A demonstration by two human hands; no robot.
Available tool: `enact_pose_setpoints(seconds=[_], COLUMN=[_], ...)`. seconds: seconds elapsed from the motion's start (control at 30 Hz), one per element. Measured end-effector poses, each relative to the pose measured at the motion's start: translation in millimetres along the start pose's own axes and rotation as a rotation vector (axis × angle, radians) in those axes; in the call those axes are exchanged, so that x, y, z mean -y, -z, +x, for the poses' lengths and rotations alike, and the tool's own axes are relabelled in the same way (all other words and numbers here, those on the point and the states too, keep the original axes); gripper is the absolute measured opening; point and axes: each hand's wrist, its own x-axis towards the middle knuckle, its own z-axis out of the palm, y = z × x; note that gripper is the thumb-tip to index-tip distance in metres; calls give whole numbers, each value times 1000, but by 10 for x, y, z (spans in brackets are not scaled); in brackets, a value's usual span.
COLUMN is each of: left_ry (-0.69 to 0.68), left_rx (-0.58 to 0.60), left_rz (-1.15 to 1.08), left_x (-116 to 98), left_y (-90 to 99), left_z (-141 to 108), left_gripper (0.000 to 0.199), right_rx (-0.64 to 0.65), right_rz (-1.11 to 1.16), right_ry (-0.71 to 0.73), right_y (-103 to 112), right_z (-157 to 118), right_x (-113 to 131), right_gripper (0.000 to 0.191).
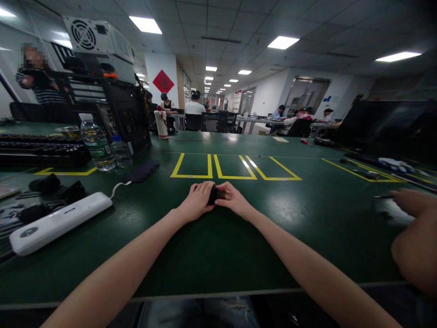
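Between my two hands, low over the green table (205, 246), is a small black object (213, 195); most of it is covered and its kind cannot be made out. My left hand (200, 198) is wrapped round its left side with the fingers over the top. From the right, my right hand (234, 199) pinches at its other side with thumb and fingertips. Just beyond the hands, yellow tape outlines (235, 177) mark the table top.
At left lie a white power strip (64, 223), a dark phone-like slab (141, 171) on a cable, a water bottle (97, 143) and a computer case (124, 114). A co-worker's arm (416, 241) reaches in from the right, its hand at a whitish object (392, 212).
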Motion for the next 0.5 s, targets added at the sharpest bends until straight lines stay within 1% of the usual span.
enact_pose_setpoints(seconds=[0.07,0.17,0.23,0.37,0.43,0.5], left_ry=[1,5,7,-1,-2,-1], left_rx=[-5,-17,-23,-16,-10,-6], left_rz=[4,0,-4,-9,-10,-6], left_x=[7,18,20,10,4,1], left_y=[-11,-32,-38,-17,-1,7], left_z=[-2,-4,-4,-4,-5,-6], left_gripper=[59,57,57,55,55,57], right_rx=[2,-54,-83,-82,-50,-11], right_rz=[2,-2,-7,-26,-21,-10], right_ry=[1,16,25,-10,-17,8], right_y=[-3,-21,-32,-26,-12,-1], right_z=[-1,11,21,28,26,21], right_x=[4,-2,-11,-26,-35,-43], right_gripper=[40,29,26,36,37,38])
